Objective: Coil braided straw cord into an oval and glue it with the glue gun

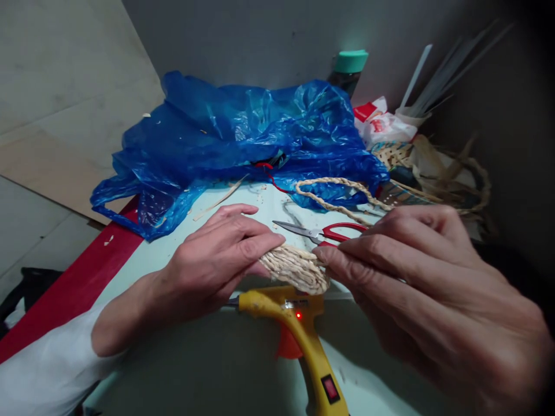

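A small oval piece of coiled, braided straw (297, 268) is held up between both hands. My left hand (212, 257) grips its left end, thumb on top and fingers behind. The fingertips of my right hand (403, 271) pinch the straw braid at the piece's upper right edge. From behind the right fingers, a loose length of braid (332, 180) loops over the table. Just beyond the piece lie red-handled scissors (303, 230), partly hidden by the right hand. Below it rests a yellow glue gun (303, 323) with a lit red light, its nozzle pointing left.
A crumpled blue plastic bag (247, 127) spreads across the back of the pale table (165, 263). Behind it on the right stands a jar with a green lid (350, 61). Glue sticks (442, 75) stand in a cup near red-and-white packaging (384, 124) and straw scraps (446, 167).
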`<control>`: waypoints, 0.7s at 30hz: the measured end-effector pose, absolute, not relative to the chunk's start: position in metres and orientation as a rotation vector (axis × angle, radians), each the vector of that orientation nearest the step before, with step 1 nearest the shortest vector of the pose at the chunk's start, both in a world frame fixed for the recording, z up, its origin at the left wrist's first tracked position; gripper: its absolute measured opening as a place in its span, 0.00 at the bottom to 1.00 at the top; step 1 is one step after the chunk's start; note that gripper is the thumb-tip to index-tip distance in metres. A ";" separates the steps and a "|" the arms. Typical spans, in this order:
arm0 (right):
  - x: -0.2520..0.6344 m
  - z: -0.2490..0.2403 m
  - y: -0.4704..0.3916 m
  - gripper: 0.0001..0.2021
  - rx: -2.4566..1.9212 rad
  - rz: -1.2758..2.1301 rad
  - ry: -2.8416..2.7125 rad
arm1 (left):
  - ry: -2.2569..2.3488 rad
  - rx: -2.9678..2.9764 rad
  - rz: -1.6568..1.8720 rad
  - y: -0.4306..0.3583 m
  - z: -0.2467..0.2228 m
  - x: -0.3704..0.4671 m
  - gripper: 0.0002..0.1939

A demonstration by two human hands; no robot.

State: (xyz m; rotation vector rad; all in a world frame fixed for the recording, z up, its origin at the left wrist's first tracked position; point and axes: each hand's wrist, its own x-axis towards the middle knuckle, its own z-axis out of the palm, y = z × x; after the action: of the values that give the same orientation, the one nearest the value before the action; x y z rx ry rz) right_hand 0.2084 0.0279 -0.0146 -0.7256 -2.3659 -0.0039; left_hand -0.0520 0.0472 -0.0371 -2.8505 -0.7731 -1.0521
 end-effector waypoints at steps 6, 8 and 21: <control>0.207 -0.015 0.023 0.05 -0.730 -0.065 -2.360 | -0.791 -2.823 -1.085 0.045 -0.037 -0.050 0.12; 0.206 -0.016 0.023 0.06 -0.748 -0.046 -2.359 | -0.788 -2.827 -1.073 0.045 -0.037 -0.050 0.12; 0.206 -0.020 0.022 0.09 -0.758 -0.118 -2.329 | -0.799 -2.774 -1.031 0.049 -0.040 -0.052 0.13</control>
State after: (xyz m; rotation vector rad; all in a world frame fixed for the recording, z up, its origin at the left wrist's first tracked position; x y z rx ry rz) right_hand 0.2062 0.0218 -0.0204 -0.7576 -2.3295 -0.1184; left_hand -0.0524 0.0489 -0.0399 -2.7739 -0.7991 -1.0309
